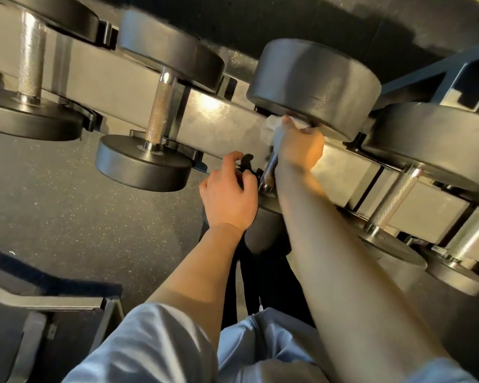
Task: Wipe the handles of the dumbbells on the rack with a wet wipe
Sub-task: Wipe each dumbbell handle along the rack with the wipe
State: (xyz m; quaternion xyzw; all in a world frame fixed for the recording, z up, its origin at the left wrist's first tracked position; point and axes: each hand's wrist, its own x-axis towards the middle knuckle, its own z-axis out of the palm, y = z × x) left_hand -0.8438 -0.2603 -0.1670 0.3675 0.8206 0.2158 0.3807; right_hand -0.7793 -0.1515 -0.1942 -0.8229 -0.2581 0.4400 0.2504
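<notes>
Several black dumbbells with knurled steel handles lie across a grey rack (224, 123). My right hand (299, 147) grips a white wet wipe (273, 127) wrapped round the upper part of one dumbbell's handle (268, 172), just under its far weight head (315, 84). The handle's bare lower part shows beside my forearm. My left hand (228, 193) rests with curled fingers on that dumbbell's near head, which is mostly hidden under the hand and arm. Neighbouring handles stand free, one to the left (161, 106) and one to the right (393, 197).
Speckled dark rubber floor (67, 211) lies to the left below the rack. A lower rack frame (47, 302) fills the bottom left corner. More dumbbells crowd the right side (437, 145). My light blue sleeves and dark trousers are at the bottom.
</notes>
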